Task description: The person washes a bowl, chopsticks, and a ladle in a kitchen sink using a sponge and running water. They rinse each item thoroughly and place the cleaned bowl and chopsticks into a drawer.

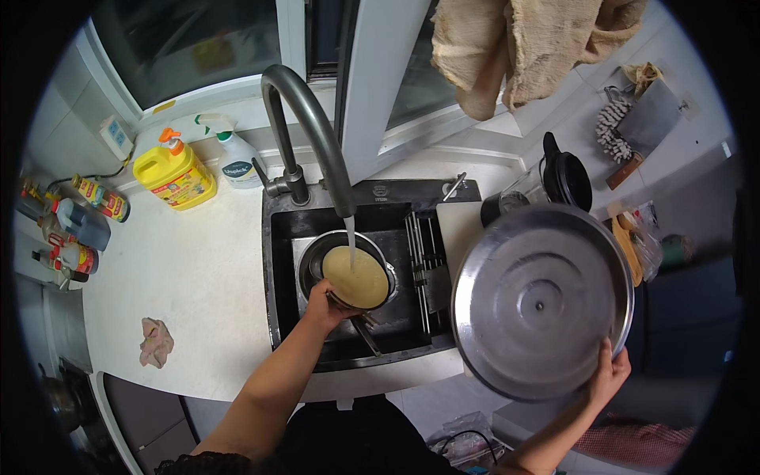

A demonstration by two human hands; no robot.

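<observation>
My left hand (326, 307) grips the near edge of a bowl (355, 277) over the black sink (273, 317). The bowl shows a pale yellow round surface; I cannot tell whether that is its inside or something in it. Water from the curved grey faucet (317, 131) runs onto it. Beneath the bowl, a metal pot (305, 277) stands in the basin, partly covered. On the right, my right hand (609, 372) is closed on the lower right rim of a large round steel lid (542, 305), tilted up beside the sink.
A yellow pump bottle (176, 176) and a white spray bottle (237, 158) stand behind the left counter. Several sauce bottles (83, 226) are at far left. A crumpled pink cloth (157, 343) lies on the counter. A metal rack (419, 269) spans the sink's right side; a black-lidded jug (566, 180) stands behind the lid.
</observation>
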